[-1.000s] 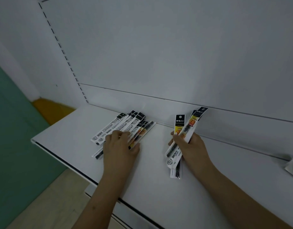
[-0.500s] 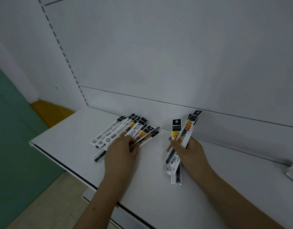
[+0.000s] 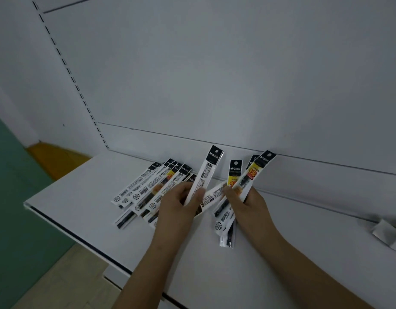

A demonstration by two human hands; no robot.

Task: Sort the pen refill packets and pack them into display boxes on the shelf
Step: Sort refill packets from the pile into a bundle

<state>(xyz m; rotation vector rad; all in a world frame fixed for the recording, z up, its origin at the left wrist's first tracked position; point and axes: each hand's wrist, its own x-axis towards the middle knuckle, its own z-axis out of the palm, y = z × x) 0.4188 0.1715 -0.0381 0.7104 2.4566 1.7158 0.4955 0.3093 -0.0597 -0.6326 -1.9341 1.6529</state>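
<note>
We hold one pen refill packet (image 3: 205, 175) upright in our left hand (image 3: 178, 210), pinched near its lower end so the black header stands clear above the fan of loose packets (image 3: 148, 188) lying on the white shelf (image 3: 81, 197). Our right hand (image 3: 248, 204) grips a sorted bunch of packets (image 3: 243, 184), its yellow labels facing us.

These packets look light, thin and glossy, so we judge them slippery and a little floppy. Taking each by its lower half, thumb flat across the face, should keep it from sliding or bending.

A second ago our left hand lay flat on the fan; half a second ago it was lifting one edge. Now it has raised a single packet towards the bunch. No display box is in view. A crumpled wrapper (image 3: 388, 233) lies at the right.
</note>
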